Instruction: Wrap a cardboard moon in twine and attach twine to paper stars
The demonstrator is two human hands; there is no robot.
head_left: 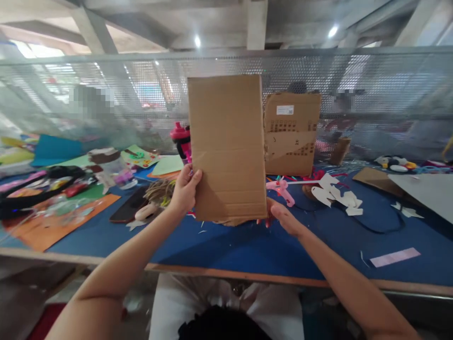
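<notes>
A rectangular sheet of plain brown cardboard stands upright above the blue table, facing me. My left hand is closed on its lower left edge, thumb on the front and fingers partly hidden behind. By the lower right corner is my right hand, its thumb off the board's face. Its fingers are apart and partly hidden behind the corner; whether they touch it I cannot tell. A pink glue gun lies just beyond the right hand. Near my left wrist are a bundle of twine and a dark phone.
A printed cardboard piece leans against the perforated metal screen behind. White paper scraps and a black cord lie right, a pale pink strip nearer. Orange paper and craft items crowd the left. A pink bottle stands behind the board.
</notes>
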